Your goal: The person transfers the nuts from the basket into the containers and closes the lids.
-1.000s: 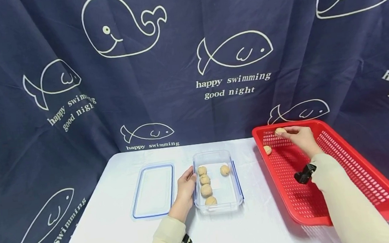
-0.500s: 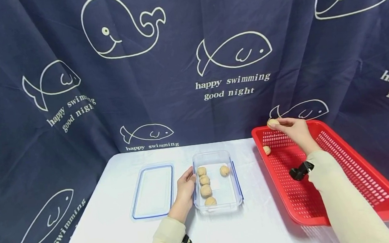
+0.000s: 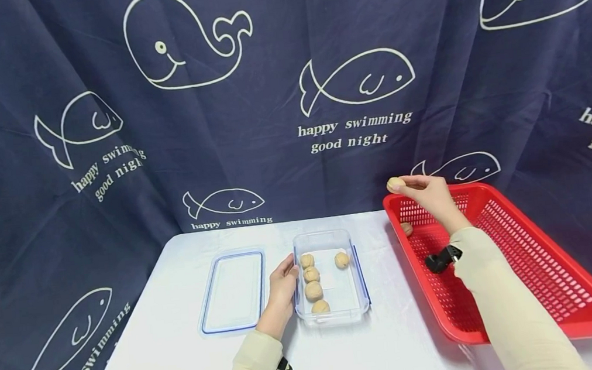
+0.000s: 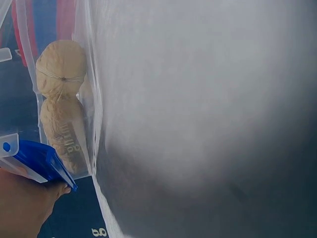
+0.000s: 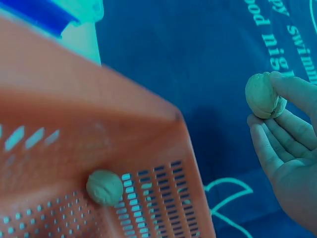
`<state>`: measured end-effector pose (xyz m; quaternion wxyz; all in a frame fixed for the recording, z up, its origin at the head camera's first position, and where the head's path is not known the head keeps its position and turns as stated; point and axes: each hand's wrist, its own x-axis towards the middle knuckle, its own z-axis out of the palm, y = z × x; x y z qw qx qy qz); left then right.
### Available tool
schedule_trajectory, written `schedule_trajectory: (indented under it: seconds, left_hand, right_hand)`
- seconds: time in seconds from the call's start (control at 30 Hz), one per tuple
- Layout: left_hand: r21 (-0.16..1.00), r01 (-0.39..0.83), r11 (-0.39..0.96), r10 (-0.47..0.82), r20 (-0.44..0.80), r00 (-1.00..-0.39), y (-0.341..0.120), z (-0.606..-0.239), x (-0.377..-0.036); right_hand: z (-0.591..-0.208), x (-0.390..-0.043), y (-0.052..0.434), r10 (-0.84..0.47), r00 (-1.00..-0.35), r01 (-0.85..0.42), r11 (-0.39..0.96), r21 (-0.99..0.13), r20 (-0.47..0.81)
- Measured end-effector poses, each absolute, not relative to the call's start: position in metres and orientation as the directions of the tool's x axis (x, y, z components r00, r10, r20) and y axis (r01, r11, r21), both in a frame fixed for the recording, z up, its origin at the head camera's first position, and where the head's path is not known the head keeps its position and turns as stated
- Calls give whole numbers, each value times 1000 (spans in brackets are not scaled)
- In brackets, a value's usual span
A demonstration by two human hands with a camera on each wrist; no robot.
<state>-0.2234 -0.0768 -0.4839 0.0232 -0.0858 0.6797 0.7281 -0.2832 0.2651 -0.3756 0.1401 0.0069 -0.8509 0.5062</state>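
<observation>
Lifted out since a second ago, a walnut [image 3: 396,184] pinched in the right hand [image 3: 431,194] hangs above the basket [image 3: 547,280] corner. Five sit in the box [image 3: 360,297], steadied by the left hand [image 3: 282,286]'s straight fingers; one remains in the basket.

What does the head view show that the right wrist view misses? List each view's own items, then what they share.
Only the head view shows the left hand resting against the clear container with five walnuts inside, the lid lying beside it, and the white table. Only the right wrist view shows the shell seam of the held walnut close up. Both show the right hand pinching that walnut above the red basket, with one walnut left in the basket.
</observation>
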Motion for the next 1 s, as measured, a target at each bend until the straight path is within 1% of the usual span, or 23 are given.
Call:
schedule_trajectory:
  seconds: [0.3,0.43,0.7,1.0]
  left_hand:
    - [986,-148,-74,-72,-154,-986,-79,-484,-222]
    - [987,-145,-73,-69,-150,-986,-79,-485,-222]
    - [987,-143,-74,-75,-148,-986,-79,-485,-223]
    - [988,-137,-77,-79,-143,-987,-79,-483,-221]
  right_hand:
    - [-370,-283,235,92,-963,-189,441,-877,254]
    - [-371,-284,221,70,-964,-201,446,-872,257]
    - [-372,-287,192,23,-963,-238,407,-882,270]
    - [-372,-280,159,-24,-965,-251,371,-894,261]
